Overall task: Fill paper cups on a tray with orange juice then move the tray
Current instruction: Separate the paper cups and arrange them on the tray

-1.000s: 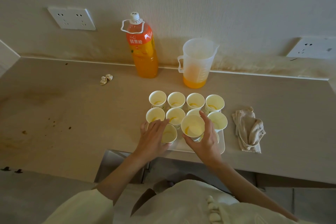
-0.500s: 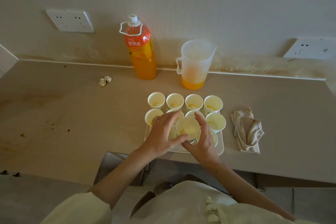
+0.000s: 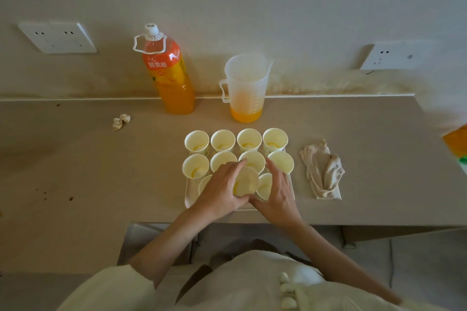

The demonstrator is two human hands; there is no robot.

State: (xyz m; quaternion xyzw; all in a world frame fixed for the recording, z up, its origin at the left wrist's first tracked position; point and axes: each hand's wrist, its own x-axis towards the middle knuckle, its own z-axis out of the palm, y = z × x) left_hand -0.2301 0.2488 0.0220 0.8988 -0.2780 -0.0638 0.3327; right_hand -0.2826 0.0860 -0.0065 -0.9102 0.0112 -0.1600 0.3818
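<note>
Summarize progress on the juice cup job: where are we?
Done: the back-row cups show only a little juice each; the jug is nearly empty. In hand: the left hand grips one cup over the tray, right hand beside it. Left: fuller pours, moving the tray.

At lower centre we see the left hand [image 3: 219,192] gripping a paper cup [image 3: 245,182] over the tray [image 3: 188,200], the right hand [image 3: 278,197] just beside it; bottle [image 3: 169,78] and jug [image 3: 246,88] stand above.
</note>
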